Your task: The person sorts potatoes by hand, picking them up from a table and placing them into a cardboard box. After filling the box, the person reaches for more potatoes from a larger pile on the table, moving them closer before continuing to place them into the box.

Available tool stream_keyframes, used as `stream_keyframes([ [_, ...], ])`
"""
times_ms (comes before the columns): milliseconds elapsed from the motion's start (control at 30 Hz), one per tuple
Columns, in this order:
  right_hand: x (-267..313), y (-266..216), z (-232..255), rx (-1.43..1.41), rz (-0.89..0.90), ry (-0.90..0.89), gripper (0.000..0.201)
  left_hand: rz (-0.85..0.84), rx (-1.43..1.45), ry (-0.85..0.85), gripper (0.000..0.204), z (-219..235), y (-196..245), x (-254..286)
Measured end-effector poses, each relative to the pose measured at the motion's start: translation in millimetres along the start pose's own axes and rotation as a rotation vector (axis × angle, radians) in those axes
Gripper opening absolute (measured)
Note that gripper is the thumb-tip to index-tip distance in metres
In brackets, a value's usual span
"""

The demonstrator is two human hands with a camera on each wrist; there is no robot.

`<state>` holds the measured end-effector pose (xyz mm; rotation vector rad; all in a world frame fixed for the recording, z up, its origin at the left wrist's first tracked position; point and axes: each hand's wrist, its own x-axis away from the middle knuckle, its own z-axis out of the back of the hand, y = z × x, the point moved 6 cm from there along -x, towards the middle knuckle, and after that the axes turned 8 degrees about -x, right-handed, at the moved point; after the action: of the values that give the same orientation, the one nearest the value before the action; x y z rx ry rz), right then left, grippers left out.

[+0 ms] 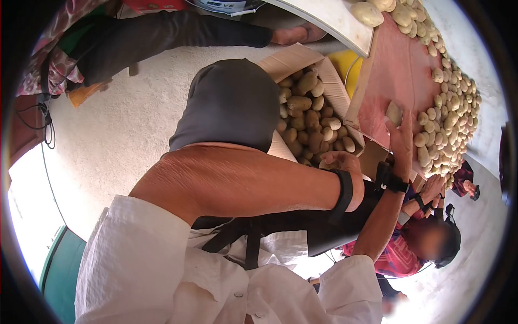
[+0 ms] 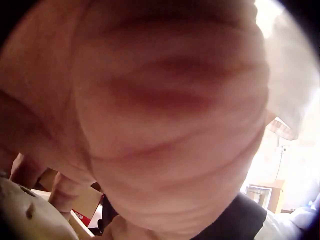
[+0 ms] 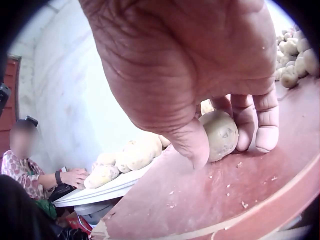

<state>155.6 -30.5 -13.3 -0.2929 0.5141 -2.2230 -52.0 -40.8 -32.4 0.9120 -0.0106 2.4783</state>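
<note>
In the head view my left hand [image 1: 349, 168] is over the near edge of a cardboard box [image 1: 335, 81] full of potatoes. Its fingers curl around a potato [image 2: 31, 216] with dark spots, seen low in the left wrist view; the palm hides much of that view. My right hand [image 1: 400, 143] reaches onto a red tabletop [image 1: 386, 81]. There the thumb and fingers grip a single potato [image 3: 220, 137], which sits at the red surface in the right wrist view.
A large heap of potatoes [image 1: 456, 113] lies along the tabletop's far side. Beside the red top is a white board [image 1: 334, 19] with more potatoes at its end. A yellow container [image 1: 344, 67] stands behind the box. Other people sit around, one in a red patterned shirt [image 1: 399, 251].
</note>
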Motion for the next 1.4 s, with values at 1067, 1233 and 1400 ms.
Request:
stream_keyframes([
  [1067, -9, 20, -7, 0.02, 0.015, 0.029, 0.06, 0.165, -0.044, 0.064, 0.038, -61, -18, -14],
  [1233, -8, 18, -7, 0.012, 0.022, 0.033, 0.061, 0.428, -0.038, 0.376, 0.041, -52, -19, -12],
  [1400, -8, 18, -7, 0.003, 0.001, 0.027, 0.061, 0.413, 0.046, 0.351, 0.046, -44, -23, -18],
])
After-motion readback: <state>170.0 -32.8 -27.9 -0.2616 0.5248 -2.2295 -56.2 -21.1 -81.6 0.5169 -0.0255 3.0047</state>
